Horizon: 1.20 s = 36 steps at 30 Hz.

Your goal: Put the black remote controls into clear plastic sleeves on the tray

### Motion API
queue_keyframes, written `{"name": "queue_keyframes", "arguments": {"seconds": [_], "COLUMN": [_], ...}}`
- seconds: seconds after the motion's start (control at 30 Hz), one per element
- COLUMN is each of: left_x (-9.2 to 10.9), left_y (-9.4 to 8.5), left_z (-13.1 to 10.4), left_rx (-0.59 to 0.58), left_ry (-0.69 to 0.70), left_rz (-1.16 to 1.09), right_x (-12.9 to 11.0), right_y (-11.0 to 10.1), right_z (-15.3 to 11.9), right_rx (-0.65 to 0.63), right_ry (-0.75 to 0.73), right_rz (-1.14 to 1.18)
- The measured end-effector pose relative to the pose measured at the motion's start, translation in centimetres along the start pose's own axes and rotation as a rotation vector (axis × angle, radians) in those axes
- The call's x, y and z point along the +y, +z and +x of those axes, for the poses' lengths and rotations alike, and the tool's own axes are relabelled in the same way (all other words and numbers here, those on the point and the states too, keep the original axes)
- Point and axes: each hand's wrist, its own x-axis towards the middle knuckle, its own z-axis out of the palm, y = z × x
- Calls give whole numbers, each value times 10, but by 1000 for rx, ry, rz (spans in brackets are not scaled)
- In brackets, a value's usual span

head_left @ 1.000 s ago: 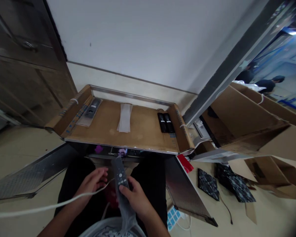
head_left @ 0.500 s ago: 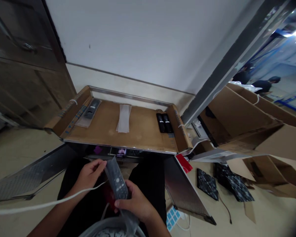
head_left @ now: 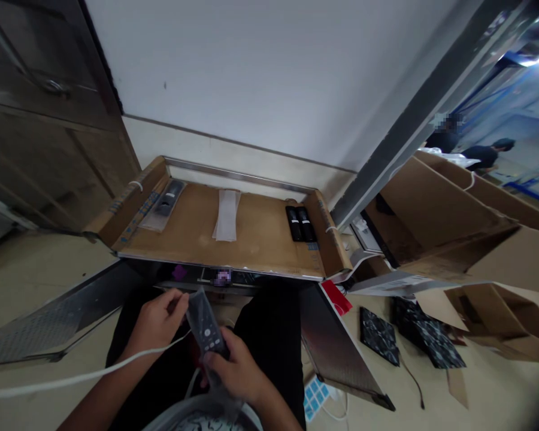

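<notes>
A dark remote control [head_left: 208,330] with pale round buttons lies inside a clear plastic sleeve, tilted over my lap. My right hand [head_left: 238,366] grips its lower part, thumb across the front. At the sleeve's upper end my left hand [head_left: 164,317] is closed, fingertips pinching or touching the plastic edge. A white cord [head_left: 90,376] passes over my left forearm. Below the remote stands a grey bucket [head_left: 161,419] with small scraps inside, and the sleeve's loose lower end hangs over it.
A cardboard-lined table [head_left: 193,239] holds a sleeved remote [head_left: 167,200] on the left, flat clear sleeves [head_left: 227,215] in the middle and two black remotes [head_left: 300,223] on the right. Cardboard boxes [head_left: 444,221] and dark patterned packages [head_left: 379,335] are to the right. Two people are far off.
Both hands and the remote have shifted slightly left. My right hand now covers more of the remote's lower part, and the sleeve's upper end stands farther past the remote's buttons.
</notes>
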Motion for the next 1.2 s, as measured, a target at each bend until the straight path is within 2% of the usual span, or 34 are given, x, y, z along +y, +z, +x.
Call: {"name": "queue_keyframes", "arguments": {"seconds": [0.07,0.13,0.23,0.3,0.47,0.67,0.73,0.8,0.87,0.9,0.97,1.03,1.1,1.2], "left_x": [0,3,10,13,4,-8,-11,-14,-16,-15,-9,2,13,25], "left_y": [-5,-9,-12,-12,-10,-7,-6,-6,-5,-4,0,4,10,14], "left_z": [7,14,24,28,28,23,22,21,17,13,5,-2,-5,1], "left_rx": [-39,-136,-390,-437,-343,-288,-269,-191,-128,-141,-261,-370,-319,-124], "left_ry": [-82,-125,-120,-79,-140,-174,-219,-296,-395,-441,-503,-540,-579,-651], "left_rz": [-213,-321,-286,-230,-234,-288,-332,-412,-596,-720,-941,-1036,-1032,-1001], "right_x": [-2,-4,-6,-6,-7,-13,-14,-15,-16,-18,-23,-29,-35,-39], "right_y": [-4,-8,-12,-13,-16,-26,-29,-29,-23,-19,-7,5,14,14], "right_z": [0,0,0,0,-5,-16,-18,-19,-18,-16,-11,-4,3,5], "right_rx": [-73,-100,-89,-66,-38,-128,-156,-165,-159,-153,-133,-115,-111,-127], "right_ry": [59,76,73,77,80,83,73,57,46,38,9,-22,-2,102], "right_rz": [125,169,141,120,149,211,215,220,245,261,286,281,248,177]}}
